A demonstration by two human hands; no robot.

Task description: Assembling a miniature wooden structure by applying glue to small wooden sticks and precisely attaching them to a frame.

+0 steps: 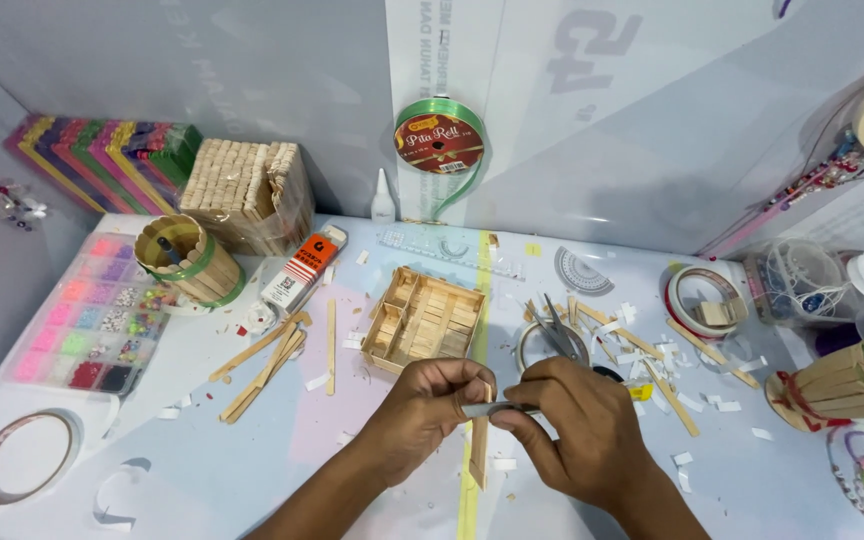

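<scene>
Centrally, near the table's front edge, both hands are meeting over one wooden stick (479,450).

- Left hand (427,405): fingers curled tight, pinching the upper end of the stick, which is hanging upright below the fingers.
- Right hand (577,425): fingers closed round a thin grey tool (487,409), kind not clear; its tip is lying across the stick, just under the left fingertips.
- Tray (422,320): an open box of sticks, sitting just beyond the hands, apart from them.
- Scissors (560,335): lying on a tape ring, just behind the right hand.
- Loose sticks (262,365): a scattered bunch left of the tray, well apart from the left hand.
- Stick cup (187,260): lying on its side at the far left, green band round it, beside a bead box (87,320).
- Stick block (247,190): stacked by the back wall, with a glue bottle (383,197) and a green ribbon roll (439,140) further along.
- Second stick cup (847,385): standing close to the right edge, red band at its base.
- Tape roll (22,455): lying flat at the front left corner.
- Paper scraps (692,400): littering the table (202,470) right of the hands.

Open room: bare surface is stretching left of the left forearm; the right side is crowding with scraps and sticks.
</scene>
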